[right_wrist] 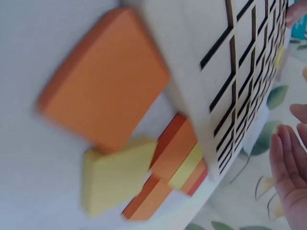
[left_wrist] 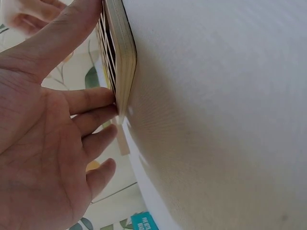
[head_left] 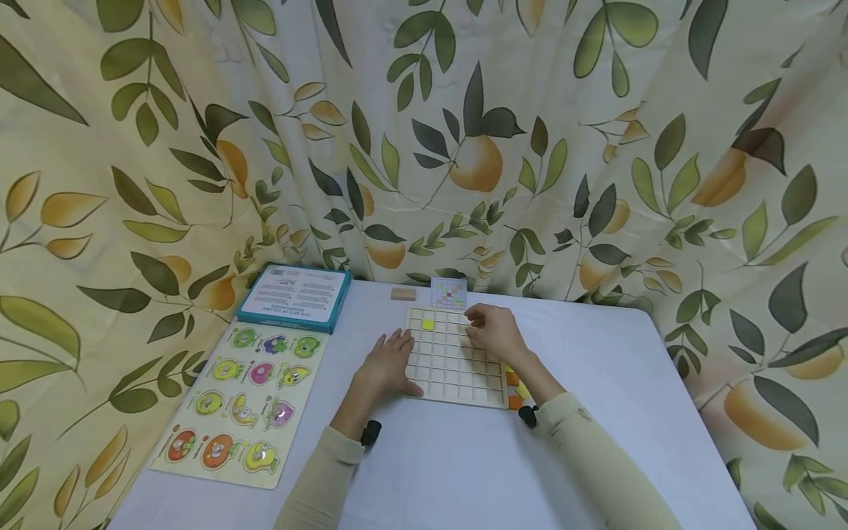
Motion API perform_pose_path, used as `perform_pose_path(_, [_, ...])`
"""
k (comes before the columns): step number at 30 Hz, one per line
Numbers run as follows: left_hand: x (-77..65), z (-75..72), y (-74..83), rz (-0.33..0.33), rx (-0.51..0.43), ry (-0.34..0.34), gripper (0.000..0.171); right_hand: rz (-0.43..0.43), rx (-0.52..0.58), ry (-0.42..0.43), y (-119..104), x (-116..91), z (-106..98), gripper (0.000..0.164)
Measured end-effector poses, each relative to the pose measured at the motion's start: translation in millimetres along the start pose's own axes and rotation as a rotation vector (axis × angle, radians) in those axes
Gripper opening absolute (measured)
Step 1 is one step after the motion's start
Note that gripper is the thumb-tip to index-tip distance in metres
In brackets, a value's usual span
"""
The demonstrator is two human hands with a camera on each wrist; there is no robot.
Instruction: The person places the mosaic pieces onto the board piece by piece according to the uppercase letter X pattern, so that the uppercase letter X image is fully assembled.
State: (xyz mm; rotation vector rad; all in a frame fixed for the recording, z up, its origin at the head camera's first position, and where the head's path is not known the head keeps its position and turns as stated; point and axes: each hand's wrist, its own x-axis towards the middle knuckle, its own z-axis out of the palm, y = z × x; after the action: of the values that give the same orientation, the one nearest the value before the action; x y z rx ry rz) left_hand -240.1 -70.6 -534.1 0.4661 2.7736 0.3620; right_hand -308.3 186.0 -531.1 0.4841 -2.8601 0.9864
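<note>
A pale wooden grid board [head_left: 457, 368] lies on the table, with one yellow tile [head_left: 427, 324] in a cell near its far left corner. My left hand [head_left: 386, 363] rests against the board's left side, fingers spread. In the left wrist view, the thumb lies along the board's rim [left_wrist: 125, 57] and fingertips [left_wrist: 111, 98] touch its edge. Over the board's far right part hovers my right hand [head_left: 497, 331], fingers bent; whether it pinches anything is hidden. Orange tiles [right_wrist: 110, 81] and yellow tiles [right_wrist: 117, 172] lie beside the board's right edge.
Left stands a teal-edged box [head_left: 294, 296], with a fruit-and-vegetable picture board [head_left: 248, 397] in front of it. A small wooden block [head_left: 403, 294] and a patterned grid card [head_left: 449, 292] lie beyond the grid board. A leaf-print curtain [head_left: 424, 147] hangs behind the white table [head_left: 596, 353].
</note>
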Motion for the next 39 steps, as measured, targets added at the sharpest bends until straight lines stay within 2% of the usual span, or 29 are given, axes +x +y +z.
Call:
perform_pose_path(9, [0.1, 2.2, 0.0, 0.000, 0.006, 0.005, 0.115, 0.041, -0.011, 0.030, 6, -23, -21, 0.029])
perform_pose_path(19, [1.3, 3.3, -1.3, 0.003, 0.009, 0.009, 0.115, 0.077, -0.046, 0.009, 17, -46, -33, 0.028])
perform_pose_path(31, [-0.1, 2.8, -1.0, 0.008, -0.007, -0.001, 0.116, 0.098, -0.075, -0.038, 31, -73, -39, 0.029])
perform_pose_path(39, [0.4, 2.3, -1.9, 0.016, 0.001, 0.001, 0.116, 0.152, -0.076, -0.082, 41, -82, -35, 0.028])
